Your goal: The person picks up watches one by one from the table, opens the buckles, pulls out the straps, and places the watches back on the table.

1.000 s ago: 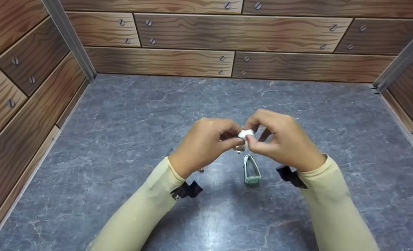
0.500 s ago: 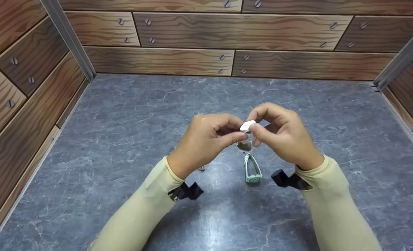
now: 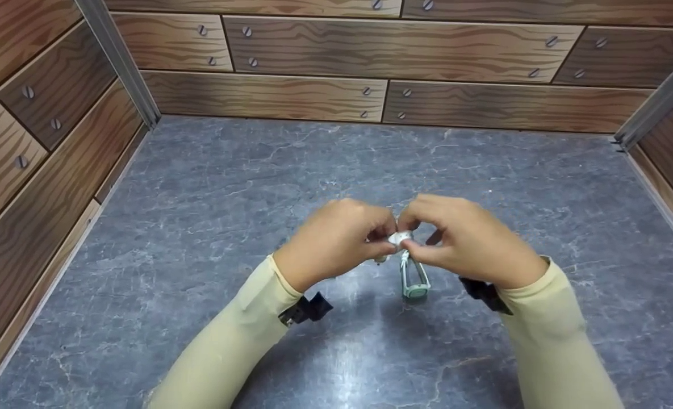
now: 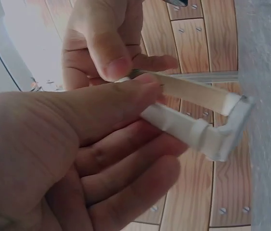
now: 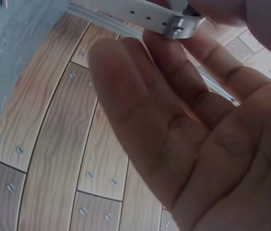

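Observation:
A white-strapped wristwatch (image 4: 174, 122) hangs in a loop between my two hands, clear of the table. In the left wrist view, my left hand (image 4: 92, 125) pinches the strap with thumb and fingers. My right hand (image 3: 461, 238) also pinches it, at the buckle end. In the right wrist view, the strap (image 5: 145, 17) shows a row of holes and a metal buckle (image 5: 177, 30). Most of the watch is hidden in the head view. A pale green wristwatch (image 3: 416, 289) with a looped strap rests on the table just below my hands. My left hand also shows in the head view.
The marbled grey table (image 3: 245, 165) spreads around my hands. Panels with a wood-plank print (image 3: 308, 48) wall off the back and both sides, with grey metal posts (image 3: 123, 68) at the corners. Black cameras sit at both wrists.
Both hands rose slightly and parted a little, then came back down and closer together, still holding the white-strapped wristwatch. The green wristwatch stays put, its top now partly behind my hands.

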`<state>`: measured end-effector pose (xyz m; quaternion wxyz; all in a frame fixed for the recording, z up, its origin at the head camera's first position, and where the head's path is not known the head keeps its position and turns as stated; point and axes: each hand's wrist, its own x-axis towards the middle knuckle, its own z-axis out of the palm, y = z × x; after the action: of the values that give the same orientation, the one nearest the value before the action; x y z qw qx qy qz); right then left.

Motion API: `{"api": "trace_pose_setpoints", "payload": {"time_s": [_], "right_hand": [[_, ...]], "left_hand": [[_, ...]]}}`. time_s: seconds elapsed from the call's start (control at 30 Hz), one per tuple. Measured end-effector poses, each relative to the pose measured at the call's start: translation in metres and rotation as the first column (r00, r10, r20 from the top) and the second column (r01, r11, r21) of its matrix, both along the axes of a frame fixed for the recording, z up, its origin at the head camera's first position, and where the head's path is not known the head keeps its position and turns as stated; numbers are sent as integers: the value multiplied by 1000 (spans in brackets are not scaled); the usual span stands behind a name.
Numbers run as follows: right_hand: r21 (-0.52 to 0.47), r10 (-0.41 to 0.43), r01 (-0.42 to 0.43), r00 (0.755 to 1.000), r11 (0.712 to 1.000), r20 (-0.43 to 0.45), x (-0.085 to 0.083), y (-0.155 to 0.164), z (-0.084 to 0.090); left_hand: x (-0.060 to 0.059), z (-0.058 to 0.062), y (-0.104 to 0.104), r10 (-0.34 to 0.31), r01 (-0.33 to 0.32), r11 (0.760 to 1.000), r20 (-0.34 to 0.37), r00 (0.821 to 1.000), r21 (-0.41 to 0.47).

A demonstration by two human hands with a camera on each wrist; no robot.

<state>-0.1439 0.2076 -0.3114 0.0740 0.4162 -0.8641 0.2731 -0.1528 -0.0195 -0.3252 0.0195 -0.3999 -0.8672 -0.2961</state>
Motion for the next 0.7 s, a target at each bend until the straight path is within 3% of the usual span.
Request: {"api": "trace_pose_setpoints", "payload": {"time_s": [0.17,0.3,0.5,0.6,0.7], "right_hand": [[49,-37,34,997,998,67,0,1,-1],[37,-76,72,989,997,124,2,-1,0],[-103,-30,50,982,993,187,-2,-4,-2],[-174,-2,34,984,984,180,-4,-4,-3],[-249,8,51,973,967,231,-5,-3,-3]], "left_hand": [[-1,-2,1,-36,37,999,30,999,-39],[-2,-4,3,-30,32,999,50,998,-26],[-3,-2,1,-30,22,997,120,992,68],[-3,-1,0,-33,17,993,133,991,117],[-5,-2,-1,-35,3,983,170,985,183]]}}
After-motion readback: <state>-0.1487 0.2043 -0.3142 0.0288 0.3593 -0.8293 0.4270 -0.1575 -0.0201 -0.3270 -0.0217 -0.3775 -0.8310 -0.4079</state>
